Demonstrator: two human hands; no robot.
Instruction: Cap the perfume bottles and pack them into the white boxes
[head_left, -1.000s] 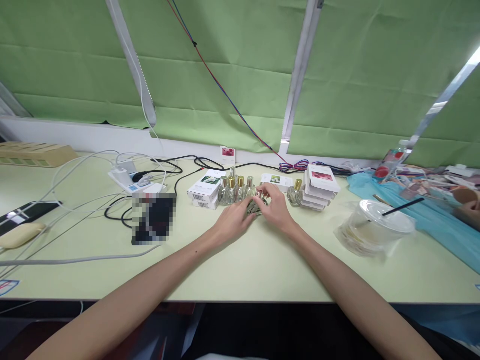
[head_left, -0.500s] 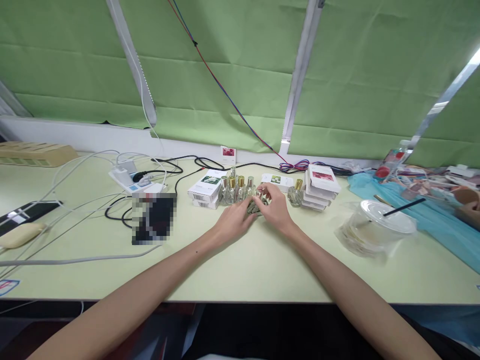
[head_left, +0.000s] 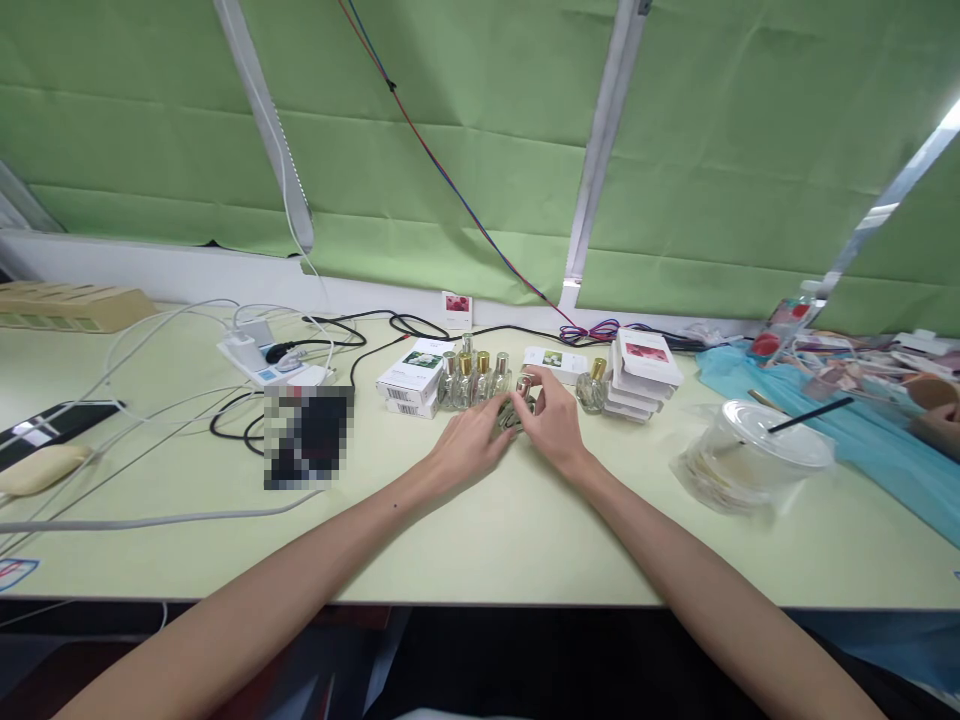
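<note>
Fingers of the left hand (head_left: pixel 471 440) and right hand (head_left: pixel 553 418) pinch a small glass bottle (head_left: pixel 513 412) on the table (head_left: pixel 495 540), likely smooth, rigid, breakable and fairly light, best gripped around its body, below the cap.

On the pale counter (head_left: pixel 525 550), the left hand (head_left: pixel 466 440) and right hand (head_left: pixel 553 420) meet around a clear glass bottle (head_left: pixel 510 412), the right fingers at its shiny cap (head_left: pixel 523 383). Just left of it stands a cluster of small bottles (head_left: pixel 474 382) with gold and silver caps, next to white flower-printed boxes (head_left: pixel 411 372). A flat white box (head_left: pixel 555 360) lies on the far side of the right hand; to the right are a gold-capped bottle (head_left: pixel 592 390) and a stack of white boxes (head_left: pixel 641 375). Farther right, a lidded cup (head_left: pixel 787 440) with a black straw (head_left: pixel 811 414) sits near blue sheeting (head_left: pixel 862 450). A white power strip (head_left: pixel 274 373) with tangled cables lies to the left.
</note>
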